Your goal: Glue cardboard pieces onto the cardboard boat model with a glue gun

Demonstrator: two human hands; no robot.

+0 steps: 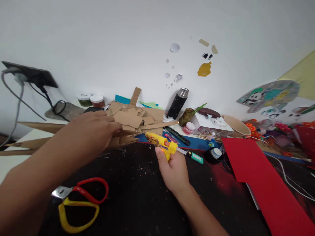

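Observation:
My right hand [173, 170] is wrapped round the handle of a yellow glue gun [161, 141], whose stained nozzle points left. A clear glue stick juts from its back end. On the left, my left hand [94, 129] reaches over layered pieces of brown cardboard [40, 141], fingers bent down at their right part. The fingertips are partly hidden, and what they grip is hard to make out. Just behind lies a pile of cardboard scraps [129, 118]. Scissors [81, 203] with one red and one yellow handle rest at the front left.
Along the wall stand a black flask [177, 103], a pink jar [189, 128] and a white box [209, 124]. A box cutter [178, 135] and a green lighter [197, 157] lie near the glue gun. Red sheets [265, 183] cover the right side. Cables hang at far left.

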